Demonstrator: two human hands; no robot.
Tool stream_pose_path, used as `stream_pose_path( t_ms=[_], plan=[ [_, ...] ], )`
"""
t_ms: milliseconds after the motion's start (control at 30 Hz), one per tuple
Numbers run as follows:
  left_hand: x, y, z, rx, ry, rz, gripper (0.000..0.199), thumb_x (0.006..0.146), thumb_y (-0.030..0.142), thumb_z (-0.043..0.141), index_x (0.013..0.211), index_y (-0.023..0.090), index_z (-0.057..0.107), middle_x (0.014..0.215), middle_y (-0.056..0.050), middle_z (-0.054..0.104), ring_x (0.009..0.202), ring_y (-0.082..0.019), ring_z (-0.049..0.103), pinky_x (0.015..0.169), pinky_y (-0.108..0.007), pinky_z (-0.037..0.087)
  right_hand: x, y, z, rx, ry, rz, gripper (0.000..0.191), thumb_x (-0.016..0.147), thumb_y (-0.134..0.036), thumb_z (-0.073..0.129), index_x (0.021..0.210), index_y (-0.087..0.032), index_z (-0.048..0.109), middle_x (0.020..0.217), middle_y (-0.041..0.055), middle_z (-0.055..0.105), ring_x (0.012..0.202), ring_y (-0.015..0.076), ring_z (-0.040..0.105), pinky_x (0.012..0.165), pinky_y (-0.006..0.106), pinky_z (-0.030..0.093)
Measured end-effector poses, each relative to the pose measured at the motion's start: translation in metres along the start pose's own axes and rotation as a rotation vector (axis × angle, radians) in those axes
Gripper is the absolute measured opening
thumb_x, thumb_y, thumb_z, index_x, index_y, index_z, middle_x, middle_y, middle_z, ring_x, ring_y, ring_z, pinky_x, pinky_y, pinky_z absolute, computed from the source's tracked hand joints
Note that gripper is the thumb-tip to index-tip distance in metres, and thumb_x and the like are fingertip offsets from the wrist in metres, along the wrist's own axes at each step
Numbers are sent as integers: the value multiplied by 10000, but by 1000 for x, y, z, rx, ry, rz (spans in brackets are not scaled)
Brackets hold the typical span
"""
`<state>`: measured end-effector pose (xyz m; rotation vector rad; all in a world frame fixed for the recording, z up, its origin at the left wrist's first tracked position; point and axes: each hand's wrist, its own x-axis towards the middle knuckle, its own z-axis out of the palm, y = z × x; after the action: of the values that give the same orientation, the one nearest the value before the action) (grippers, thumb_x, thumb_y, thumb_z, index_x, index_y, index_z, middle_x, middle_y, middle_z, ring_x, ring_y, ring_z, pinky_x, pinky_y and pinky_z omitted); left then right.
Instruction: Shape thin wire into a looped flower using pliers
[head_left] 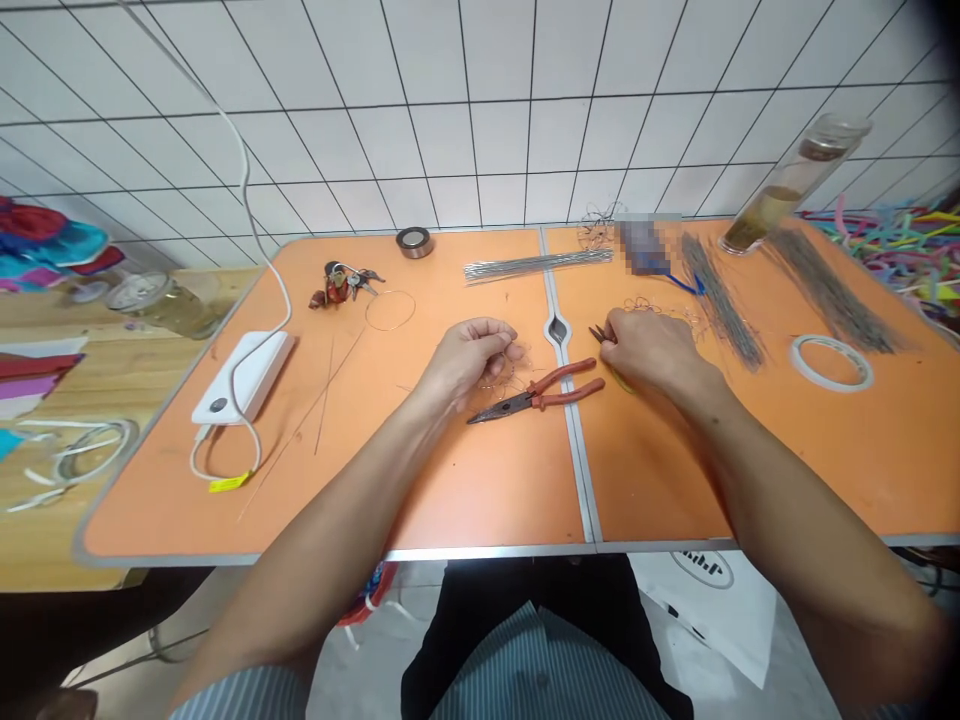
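Note:
My left hand (476, 358) is closed in a pinch near the middle of the orange table, with thin bent wire (514, 382) at its fingertips. To the right, my right hand (651, 345) is wrapped round a small pair of pliers (597, 333). Only its dark jaws and a bit of yellow below the palm show; the rest is hidden by the hand. Between my hands lie long-nose pliers (532, 400) with red-orange handles, their tip pointing left. A bundle of straight wires (538, 265) rests beyond my hands.
On the left are a white power bank (244, 378) with a cable, keys (360, 278) and a wire ring (390, 310). A tape roll (414, 241) sits at the back. Grey wire bundles (721, 300), a white ring (831, 362) and a tilted glass bottle (795, 185) are right.

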<state>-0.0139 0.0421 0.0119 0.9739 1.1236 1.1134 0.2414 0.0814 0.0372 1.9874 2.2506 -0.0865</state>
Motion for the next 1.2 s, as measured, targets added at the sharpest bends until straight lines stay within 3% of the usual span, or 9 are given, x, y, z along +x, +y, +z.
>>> stream_pose_path(
  t_ms=[267,400,633,733,833,900,1000,1100,1200],
  plan=[
    [-3,2,3,-31,15,-5,186,844,280,772,969,168,692,679,-13,715,434,-73,462,414,-203,300,4,5,10,72,64,-48,330,908,-158,567,1175,-151,761,1153,211,803,1025,362,742,748,390,422],
    [-3,1,3,-35,7,-12,128,838,243,750,906,153,689,717,-31,726,456,-70,479,416,-198,301,3,1,11,123,139,-80,377,937,-97,500,1210,-131,758,1213,235,760,1068,366,727,789,398,455],
    [-4,-2,6,-43,-5,-28,112,857,246,743,896,148,704,682,-16,694,449,-70,483,428,-196,323,-3,-4,10,117,123,-38,414,968,-63,463,1290,-79,722,1280,285,686,1054,383,719,807,419,504],
    [-6,-1,9,-40,1,-22,146,897,292,735,905,149,704,667,-12,684,441,-68,473,420,-199,292,-9,-7,3,200,253,-86,407,958,-57,483,1278,-79,733,1283,269,689,1098,375,712,861,434,519],
    [-10,-2,15,-56,-12,-1,212,912,351,763,971,154,716,661,-8,690,441,-70,462,428,-198,288,-23,-20,-6,521,392,-242,374,949,-78,526,1232,-148,760,1139,151,751,1080,304,714,934,419,534],
    [-12,-3,19,-87,-46,27,256,907,386,791,994,155,728,669,-4,689,446,-64,460,441,-194,295,-33,-33,-11,860,246,-285,291,928,-119,579,1135,-200,766,928,56,749,861,232,724,787,357,565],
    [-15,-7,24,-132,-86,90,288,911,422,800,868,147,726,673,-2,665,454,-45,451,458,-190,293,-44,-51,-12,1300,-106,-260,189,905,-178,645,1074,-230,710,857,8,721,663,177,709,559,287,550],
    [-16,-8,25,-131,-67,119,352,915,430,798,737,148,686,652,-9,650,445,-39,424,448,-199,252,-44,-58,-9,1466,-232,-194,197,841,-179,745,1010,-236,661,800,-16,694,567,138,666,457,235,507],
    [-15,-4,22,-121,-51,108,399,901,456,812,688,157,656,632,-14,647,438,-43,404,440,-207,239,-40,-56,-4,1611,-325,-201,258,836,-246,815,1017,-247,631,807,-15,716,568,136,651,483,253,550]
  ],
)
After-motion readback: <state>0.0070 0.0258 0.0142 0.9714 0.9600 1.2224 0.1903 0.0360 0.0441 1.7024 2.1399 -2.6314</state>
